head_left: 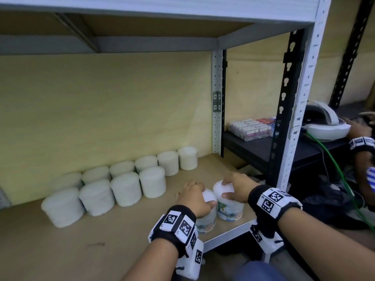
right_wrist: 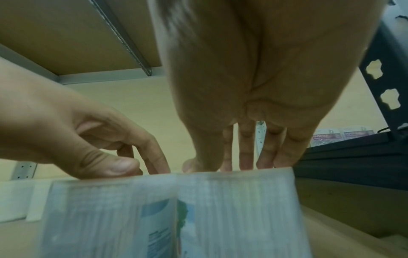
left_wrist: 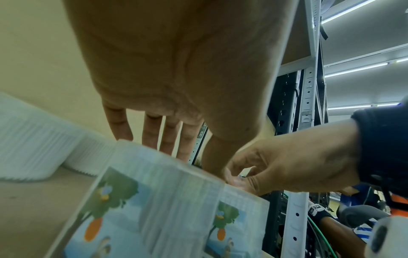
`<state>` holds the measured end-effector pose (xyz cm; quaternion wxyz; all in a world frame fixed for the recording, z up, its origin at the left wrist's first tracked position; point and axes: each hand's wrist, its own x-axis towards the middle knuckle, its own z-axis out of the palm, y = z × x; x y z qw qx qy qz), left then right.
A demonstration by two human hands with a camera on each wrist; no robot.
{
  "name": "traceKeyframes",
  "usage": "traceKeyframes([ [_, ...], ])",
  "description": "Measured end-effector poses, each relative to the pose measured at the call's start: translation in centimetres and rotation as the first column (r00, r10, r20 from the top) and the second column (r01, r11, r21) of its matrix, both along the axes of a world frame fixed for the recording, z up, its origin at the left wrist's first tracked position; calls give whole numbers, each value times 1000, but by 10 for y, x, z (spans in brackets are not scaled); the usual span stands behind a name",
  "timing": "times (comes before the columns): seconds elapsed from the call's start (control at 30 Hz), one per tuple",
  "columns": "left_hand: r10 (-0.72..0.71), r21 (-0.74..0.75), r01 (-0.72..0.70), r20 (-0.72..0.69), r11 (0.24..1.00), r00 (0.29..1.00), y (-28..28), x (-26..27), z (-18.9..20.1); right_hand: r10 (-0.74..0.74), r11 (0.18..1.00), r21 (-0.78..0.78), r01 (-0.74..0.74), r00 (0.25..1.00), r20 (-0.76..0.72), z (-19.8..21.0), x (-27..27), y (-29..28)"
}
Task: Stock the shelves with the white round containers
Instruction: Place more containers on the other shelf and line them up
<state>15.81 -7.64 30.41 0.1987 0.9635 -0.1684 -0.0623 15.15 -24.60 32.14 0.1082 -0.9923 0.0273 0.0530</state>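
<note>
Two white round containers with picture labels stand side by side at the front right of the brown shelf board (head_left: 101,250). My left hand (head_left: 194,197) grips the nearer container (head_left: 207,222) from above, thumb on its right side. My right hand (head_left: 236,187) grips the other container (head_left: 230,209) by its lid. In the left wrist view the fingers (left_wrist: 150,132) reach over the labelled container (left_wrist: 154,209). The right wrist view has the fingers (right_wrist: 245,153) curled over the lid edge of its container (right_wrist: 220,209). Several plain white containers (head_left: 125,189) stand in two rows toward the back left.
A white perforated upright (head_left: 300,110) rises just right of my right wrist. Overhead sits the upper shelf (head_left: 142,43). The black neighbouring shelf holds small boxes (head_left: 251,128) and a white headset (head_left: 324,124). Another person's hand (head_left: 359,128) and a green cable (head_left: 341,175) lie at far right.
</note>
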Motion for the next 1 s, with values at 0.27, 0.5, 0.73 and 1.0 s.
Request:
traceKeyframes([
  [0.27,-3,-27,3,-13,1000,1000,1,2,5,-13,1000,14,14,999,-30,3,-1,1],
  [0.5,53,-185,-49,18,982,998,39,17,26,-33,987,161,29,999,22,32,12,21],
  [0.73,190,-185,-182,28,966,981,119,40,39,85,964,242,-112,989,119,39,37,97],
  [1.0,295,-110,-292,7,950,955,197,75,33,170,965,182,-188,979,114,27,86,178],
])
